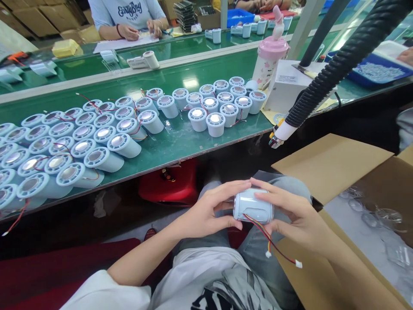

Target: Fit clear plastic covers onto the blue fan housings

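Above my lap I hold a light blue cylindrical plastic housing [253, 206] on its side between both hands. My left hand [214, 211] is curled round its left end, fingertips on top and thumb below. On the other end, my right hand [290, 209] presses fingers over the top and its thumb underneath. Thin red, black and yellow wires [263, 230] hang from the housing's lower side, ending in small white connectors [298, 263]. A glossy clear layer seems to lie over the housing; its edges are hard to make out.
Many similar housings [105, 159] stand in groups on the green bench [174, 146]. An open cardboard box [332, 163] with clear plastic parts [392, 219] is at my right. A black corrugated hose [342, 64] hangs above it. A pink-lidded bottle [267, 56] and a co-worker [129, 21] are beyond.
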Available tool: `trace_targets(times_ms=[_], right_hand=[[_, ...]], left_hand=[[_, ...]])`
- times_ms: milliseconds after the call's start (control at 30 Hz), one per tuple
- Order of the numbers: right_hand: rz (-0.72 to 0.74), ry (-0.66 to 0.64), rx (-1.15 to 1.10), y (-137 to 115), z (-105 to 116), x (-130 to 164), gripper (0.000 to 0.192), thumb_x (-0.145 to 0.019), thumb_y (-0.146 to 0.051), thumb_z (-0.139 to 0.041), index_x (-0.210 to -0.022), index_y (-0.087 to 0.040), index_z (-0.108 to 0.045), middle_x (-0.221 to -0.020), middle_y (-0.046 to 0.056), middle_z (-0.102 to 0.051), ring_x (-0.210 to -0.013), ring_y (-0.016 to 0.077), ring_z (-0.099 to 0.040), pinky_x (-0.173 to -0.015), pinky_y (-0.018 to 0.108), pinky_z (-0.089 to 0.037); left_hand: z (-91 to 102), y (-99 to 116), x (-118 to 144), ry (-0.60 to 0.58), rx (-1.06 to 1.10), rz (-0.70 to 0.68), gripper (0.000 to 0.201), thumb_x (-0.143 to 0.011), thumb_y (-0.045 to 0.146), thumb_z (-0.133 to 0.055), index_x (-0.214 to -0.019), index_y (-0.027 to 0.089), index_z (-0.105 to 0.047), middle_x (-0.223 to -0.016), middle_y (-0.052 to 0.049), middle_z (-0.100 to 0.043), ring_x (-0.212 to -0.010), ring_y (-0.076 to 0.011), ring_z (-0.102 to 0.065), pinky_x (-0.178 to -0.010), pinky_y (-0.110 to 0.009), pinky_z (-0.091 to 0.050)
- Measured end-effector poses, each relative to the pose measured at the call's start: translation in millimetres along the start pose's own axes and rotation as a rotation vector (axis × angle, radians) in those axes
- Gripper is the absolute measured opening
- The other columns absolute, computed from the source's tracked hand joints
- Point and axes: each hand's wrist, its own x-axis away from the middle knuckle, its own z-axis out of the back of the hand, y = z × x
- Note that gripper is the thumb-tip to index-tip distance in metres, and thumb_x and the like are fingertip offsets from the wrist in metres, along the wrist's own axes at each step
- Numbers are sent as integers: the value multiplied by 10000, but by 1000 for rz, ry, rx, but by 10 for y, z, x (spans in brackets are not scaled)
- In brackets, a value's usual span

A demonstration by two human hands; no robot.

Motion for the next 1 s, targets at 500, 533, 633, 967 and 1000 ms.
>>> trace_targets(times_ms=[500,533,633,967,1000], right_hand=[[-34,79,-143,-41,-122,33,581,-775,-84,-748,-1209,-419,-555,-1326,-19,-530,-1232,197,-512,-936,253,-532],[-37,76,-163,-42,-116,31,581,-775,-104,-756,-1216,-418,-547,-1347,-15,-511,-1261,206,-485,-953,264,-522],[-141,23,-306,-52,-80,31,578,-806,-267,-763,-1296,-394,-485,-1390,27,-460,-1223,240,-512,-969,332,-518],[-161,1,-323,-52,-57,76,554,-802,-151,-723,-1261,-387,-523,-1270,21,-539,-1128,210,-563,-907,288,-539],[-146,16,-299,-48,-65,67,577,-784,-107,-719,-1249,-392,-530,-1291,12,-528,-1153,204,-548,-926,277,-530]], left_hand=[[4,145,-12,26,4,91,661,-735,260,-780,-1330,251,-492,-1339,-117,-526,-1165,-254,-572,-971,-376,-504],[-4,151,-12,30,-1,86,638,-732,244,-781,-1308,241,-507,-1299,-113,-543,-1138,-242,-582,-950,-358,-514],[-37,147,-16,71,-48,-9,668,-694,179,-804,-1288,248,-504,-1283,-100,-528,-1141,-222,-566,-960,-325,-506],[-19,94,-5,105,-133,-111,786,-619,175,-856,-1305,291,-490,-1304,-83,-426,-1225,-227,-475,-1046,-335,-437],[-16,95,-7,101,-104,-81,814,-599,200,-870,-1310,293,-486,-1326,-82,-415,-1237,-236,-469,-1058,-344,-424]])
